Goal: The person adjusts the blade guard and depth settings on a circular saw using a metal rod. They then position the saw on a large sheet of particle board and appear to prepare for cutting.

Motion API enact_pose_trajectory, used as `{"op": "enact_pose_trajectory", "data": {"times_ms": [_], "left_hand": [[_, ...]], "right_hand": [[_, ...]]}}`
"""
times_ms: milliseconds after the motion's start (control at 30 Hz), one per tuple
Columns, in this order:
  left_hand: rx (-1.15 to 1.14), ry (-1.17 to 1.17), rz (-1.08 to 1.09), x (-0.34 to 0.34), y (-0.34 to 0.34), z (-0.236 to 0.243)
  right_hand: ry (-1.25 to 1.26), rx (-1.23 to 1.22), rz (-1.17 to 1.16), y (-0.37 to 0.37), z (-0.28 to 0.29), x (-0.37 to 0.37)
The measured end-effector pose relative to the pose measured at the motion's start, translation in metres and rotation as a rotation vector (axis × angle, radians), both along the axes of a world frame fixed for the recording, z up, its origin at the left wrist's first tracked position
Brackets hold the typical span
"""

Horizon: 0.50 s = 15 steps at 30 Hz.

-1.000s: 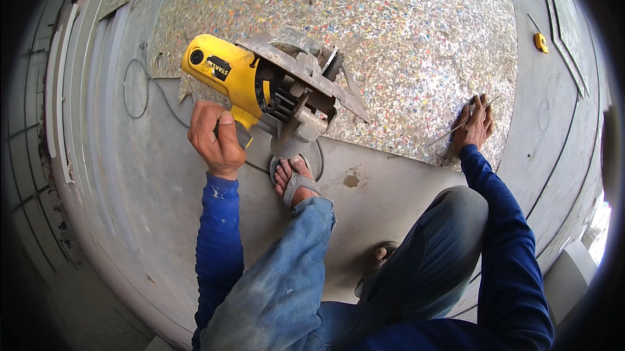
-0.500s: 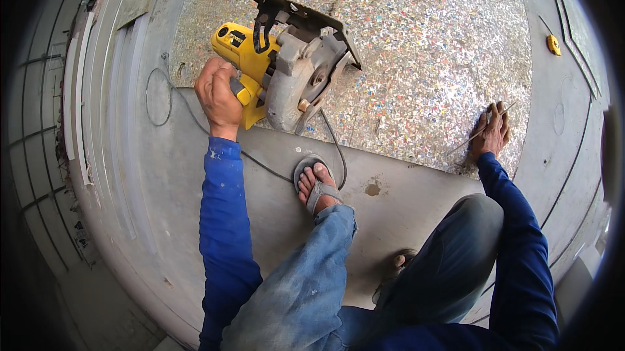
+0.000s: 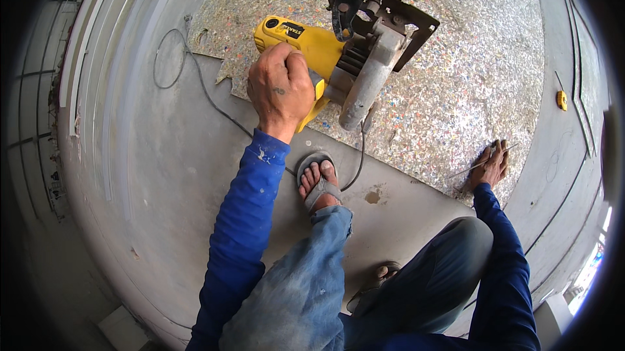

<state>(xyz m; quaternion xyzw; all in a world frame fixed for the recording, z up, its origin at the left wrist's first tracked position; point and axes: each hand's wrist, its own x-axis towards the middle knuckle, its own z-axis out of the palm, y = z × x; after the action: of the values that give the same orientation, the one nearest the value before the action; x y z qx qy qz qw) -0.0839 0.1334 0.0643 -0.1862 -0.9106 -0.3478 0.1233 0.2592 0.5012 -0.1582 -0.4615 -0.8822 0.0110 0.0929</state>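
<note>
Head view: left hand (image 3: 281, 90) grips one circular saw (image 3: 320, 50), while right hand (image 3: 490, 165), on one speckled board (image 3: 465, 58), holds one thin rod (image 3: 462, 171), one tape measure (image 3: 561, 100) lying rightward of it.

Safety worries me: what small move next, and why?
Perhaps shift the left foot in the grey thong sandal clear of the thin dark cord, which meets the sandal on one side and reappears on the other, seemingly pinned, while the left hand holds the yellow-and-grey circular saw.

Wksite: circ saw (image 3: 355, 64), conc floor (image 3: 189, 178)
</note>
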Motion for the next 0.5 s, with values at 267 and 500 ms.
{"op": "enact_pose_trajectory", "data": {"times_ms": [267,500], "left_hand": [[-0.074,0.069,-0.066,0.026,-0.001,0.004],[0.039,0.086,-0.102,0.027,-0.003,-0.003]], "right_hand": [[0.001,-0.016,0.012,-0.003,0.001,-0.001],[-0.026,0.000,0.001,0.000,0.000,0.000]]}}
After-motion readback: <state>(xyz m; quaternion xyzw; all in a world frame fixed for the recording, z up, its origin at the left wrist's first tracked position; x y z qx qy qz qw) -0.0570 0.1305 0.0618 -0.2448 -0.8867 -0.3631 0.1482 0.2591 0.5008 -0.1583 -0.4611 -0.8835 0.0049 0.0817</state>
